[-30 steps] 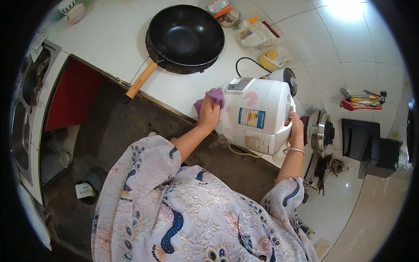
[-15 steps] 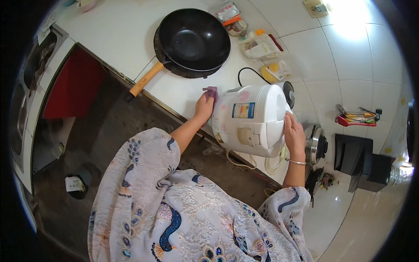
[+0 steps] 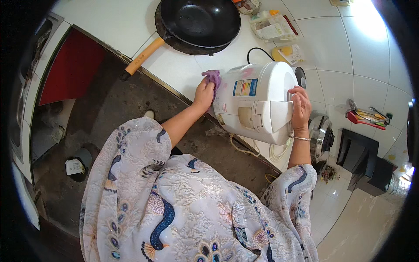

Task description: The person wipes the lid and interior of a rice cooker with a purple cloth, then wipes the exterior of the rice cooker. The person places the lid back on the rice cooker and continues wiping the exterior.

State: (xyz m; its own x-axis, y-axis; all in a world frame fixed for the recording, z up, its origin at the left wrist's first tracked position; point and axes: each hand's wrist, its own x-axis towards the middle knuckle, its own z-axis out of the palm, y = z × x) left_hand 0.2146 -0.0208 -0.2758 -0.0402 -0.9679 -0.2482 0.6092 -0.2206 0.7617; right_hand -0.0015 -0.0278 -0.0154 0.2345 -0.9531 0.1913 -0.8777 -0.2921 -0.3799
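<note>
White counter (image 3: 109, 26) edges your tilted rice cooker (image 3: 224, 94); your left hand (image 3: 203, 93) clutches a purple cloth (image 3: 214, 78) against its base, while your half-open right hand (image 3: 300, 111) braces the lid end, seemingly steadying it.

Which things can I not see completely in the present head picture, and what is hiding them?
In the head view:
Wok: its far rim is cut off by the top edge.
Purple cloth: partly hidden by the left hand.
White cooker: its inside is hidden by its own shell.
Dark round thing: partly hidden behind the cooker.
</note>
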